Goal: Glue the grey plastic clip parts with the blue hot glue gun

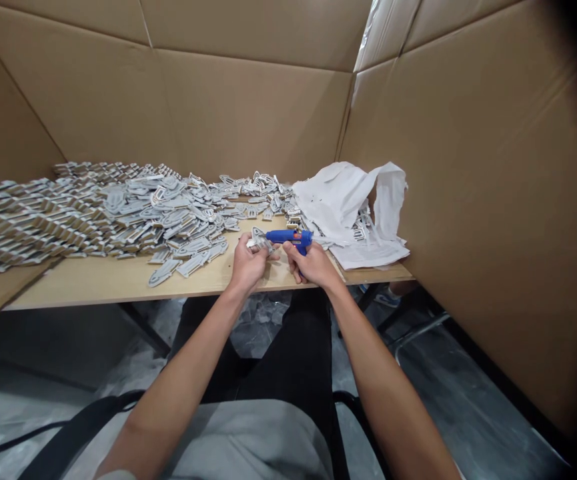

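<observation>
My right hand (311, 262) is closed around the handle of a blue glue gun (288, 236), its nozzle pointing left. Just left of that nozzle, my left hand (249, 265) pinches a small grey-and-white flat piece (257, 239), pointed at its top. Nozzle and piece are very close; whether they touch I cannot tell. Both hands are over the front edge of the wooden table (113, 280). A loose heap of similar grey pieces (168, 207) lies to the left of my hands, a few of them near the table's edge.
Neat stacked rows of pieces (33, 220) fill the far left. Crumpled white sheets (338, 193) lie at the right, partly over more pieces. Tall cardboard walls (248, 113) enclose the table at the back and sides. My legs (288, 353) are below the table edge.
</observation>
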Demonstrator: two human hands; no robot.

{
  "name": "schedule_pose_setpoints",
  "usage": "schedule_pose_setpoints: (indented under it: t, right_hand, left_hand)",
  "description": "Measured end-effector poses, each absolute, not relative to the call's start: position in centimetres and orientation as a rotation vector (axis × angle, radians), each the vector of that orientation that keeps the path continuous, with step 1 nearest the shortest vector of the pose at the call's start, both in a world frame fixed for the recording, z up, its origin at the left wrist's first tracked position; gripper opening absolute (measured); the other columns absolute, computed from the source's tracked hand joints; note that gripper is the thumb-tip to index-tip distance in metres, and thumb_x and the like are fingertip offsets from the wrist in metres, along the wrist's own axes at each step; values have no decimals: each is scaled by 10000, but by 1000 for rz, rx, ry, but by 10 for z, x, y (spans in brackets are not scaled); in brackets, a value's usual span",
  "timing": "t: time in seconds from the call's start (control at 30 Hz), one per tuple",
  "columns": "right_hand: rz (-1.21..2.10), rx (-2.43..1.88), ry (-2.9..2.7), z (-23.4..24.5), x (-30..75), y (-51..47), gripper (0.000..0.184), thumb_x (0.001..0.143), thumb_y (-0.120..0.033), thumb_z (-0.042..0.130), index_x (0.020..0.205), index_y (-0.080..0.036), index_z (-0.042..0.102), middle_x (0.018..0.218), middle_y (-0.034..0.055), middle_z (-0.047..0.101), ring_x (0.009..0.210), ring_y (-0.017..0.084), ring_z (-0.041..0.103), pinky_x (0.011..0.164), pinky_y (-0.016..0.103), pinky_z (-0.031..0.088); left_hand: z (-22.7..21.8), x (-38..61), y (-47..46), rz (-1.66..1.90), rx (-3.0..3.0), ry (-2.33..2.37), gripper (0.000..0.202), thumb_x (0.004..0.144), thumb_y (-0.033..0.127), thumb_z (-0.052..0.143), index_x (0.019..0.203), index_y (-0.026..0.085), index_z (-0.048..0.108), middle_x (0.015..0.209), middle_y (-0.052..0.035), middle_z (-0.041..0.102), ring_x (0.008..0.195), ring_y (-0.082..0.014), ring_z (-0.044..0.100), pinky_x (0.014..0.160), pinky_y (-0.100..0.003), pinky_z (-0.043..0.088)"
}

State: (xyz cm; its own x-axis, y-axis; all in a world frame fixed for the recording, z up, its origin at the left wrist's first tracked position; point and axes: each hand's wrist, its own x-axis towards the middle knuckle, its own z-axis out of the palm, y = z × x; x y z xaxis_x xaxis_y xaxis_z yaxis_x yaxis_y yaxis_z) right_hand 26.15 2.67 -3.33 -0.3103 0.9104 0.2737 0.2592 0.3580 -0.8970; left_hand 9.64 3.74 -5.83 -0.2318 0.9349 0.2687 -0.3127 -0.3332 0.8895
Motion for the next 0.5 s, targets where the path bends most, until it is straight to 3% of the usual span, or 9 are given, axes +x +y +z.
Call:
schedule_pose_setpoints:
  t: [0.5]
  right_hand:
    - [932, -1032, -1803, -37, 261, 29, 546, 922, -750, 593, 742, -235, 609, 446, -31, 547, 332, 152, 514, 383, 263, 384]
  left_hand:
    - [-63, 97, 38, 1757, 1112, 931, 419, 725, 268, 861, 989, 208, 541, 859, -15, 694, 736, -168, 713, 636, -270, 606]
